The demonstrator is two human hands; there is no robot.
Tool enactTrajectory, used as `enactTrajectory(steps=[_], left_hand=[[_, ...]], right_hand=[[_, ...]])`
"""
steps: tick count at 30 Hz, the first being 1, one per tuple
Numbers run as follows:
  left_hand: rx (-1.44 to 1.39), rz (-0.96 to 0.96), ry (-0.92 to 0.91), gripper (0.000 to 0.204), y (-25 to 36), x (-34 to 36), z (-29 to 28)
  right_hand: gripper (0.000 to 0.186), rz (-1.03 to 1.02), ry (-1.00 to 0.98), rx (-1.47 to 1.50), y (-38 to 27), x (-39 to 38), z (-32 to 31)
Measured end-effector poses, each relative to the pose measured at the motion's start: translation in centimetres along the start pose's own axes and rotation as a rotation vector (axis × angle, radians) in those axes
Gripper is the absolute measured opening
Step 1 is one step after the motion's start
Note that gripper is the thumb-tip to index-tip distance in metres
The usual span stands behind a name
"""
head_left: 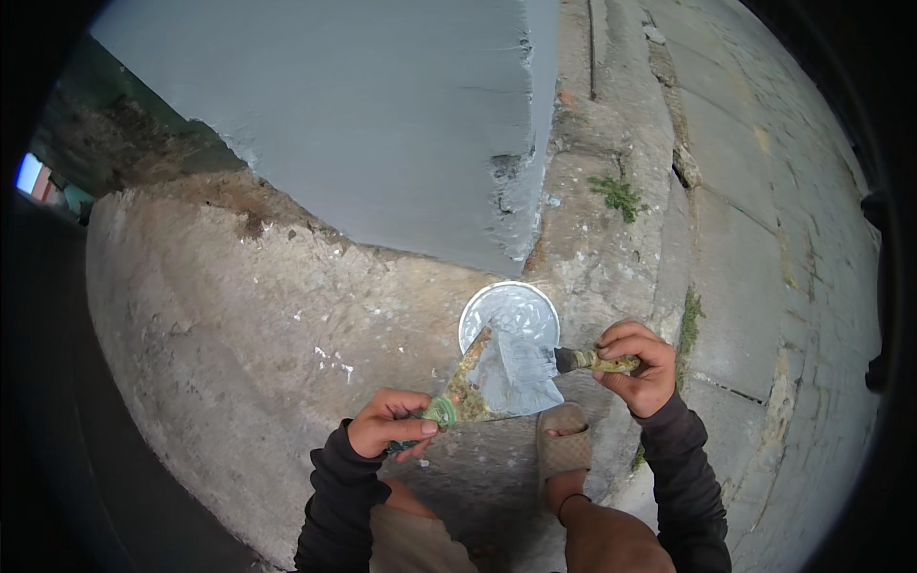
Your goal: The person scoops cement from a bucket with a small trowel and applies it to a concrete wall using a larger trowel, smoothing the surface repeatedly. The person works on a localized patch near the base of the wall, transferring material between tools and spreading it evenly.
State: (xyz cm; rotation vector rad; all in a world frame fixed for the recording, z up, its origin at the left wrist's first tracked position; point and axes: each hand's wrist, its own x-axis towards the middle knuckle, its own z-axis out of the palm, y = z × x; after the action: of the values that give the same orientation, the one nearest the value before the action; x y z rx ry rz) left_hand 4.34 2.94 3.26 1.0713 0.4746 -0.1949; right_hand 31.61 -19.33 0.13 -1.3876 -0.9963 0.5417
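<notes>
My left hand (394, 423) is closed around the green handle of a broad trowel (468, 399), whose stained, flaring blade reaches out to the right. Smooth grey paste (521, 372) is spread over much of that blade. In my right hand (640, 366) is a small putty knife (611, 362) with a worn yellowish handle and a dark collar. Its working end meets the paste at the trowel's right side, and the paste hides its tip. Under and beyond the trowel stands a round white-rimmed bucket (512, 286) with grey paste smeared inside; the trowel covers its near part.
A grey plastered wall (382, 115) with a rough right corner rises just beyond the bucket. Uneven concrete (229, 306) spreads left, and a paved walkway (735, 258) runs along the right. A weed (619, 196) grows near the wall. My sandalled foot (564, 444) is close below the trowel.
</notes>
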Motion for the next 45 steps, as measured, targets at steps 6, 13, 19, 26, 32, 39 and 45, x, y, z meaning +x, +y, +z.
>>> enactTrajectory(steps=[6, 13, 19, 26, 32, 39, 45], left_hand=[[0.039, 0.014, -0.038, 0.018, 0.1, -0.3, -0.8], [0.01, 0.059, -0.025, 0.022, 0.5, -0.5, -2.0], [0.024, 0.104, -0.004, 0.031, 1.1, -0.3, -2.6], [-0.028, 0.076, -0.069, 0.027, 0.3, 0.9, -2.2], [-0.044, 0.071, -0.134, 0.031, -0.4, 1.4, -1.9], [-0.094, 0.169, -0.126, 0.025, 0.0, 1.0, -2.4], [-0.057, 0.17, -0.088, 0.02, 0.4, 1.2, -1.6]], right_hand=[[0.03, -0.003, -0.039, 0.008, 1.3, 0.8, -0.2], [0.03, 0.046, -0.038, -0.147, 1.7, 1.2, -2.4], [0.028, 0.268, 0.038, 0.243, 2.2, 0.1, -2.4], [0.026, 0.473, -0.205, 1.014, 2.8, 0.4, -0.3], [0.027, 0.699, -0.299, 0.817, 4.9, 1.4, 0.5], [0.025, 0.673, -0.111, 0.663, 6.0, 0.0, -1.4], [0.026, 0.451, 0.089, 0.725, 3.5, -1.3, -0.8]])
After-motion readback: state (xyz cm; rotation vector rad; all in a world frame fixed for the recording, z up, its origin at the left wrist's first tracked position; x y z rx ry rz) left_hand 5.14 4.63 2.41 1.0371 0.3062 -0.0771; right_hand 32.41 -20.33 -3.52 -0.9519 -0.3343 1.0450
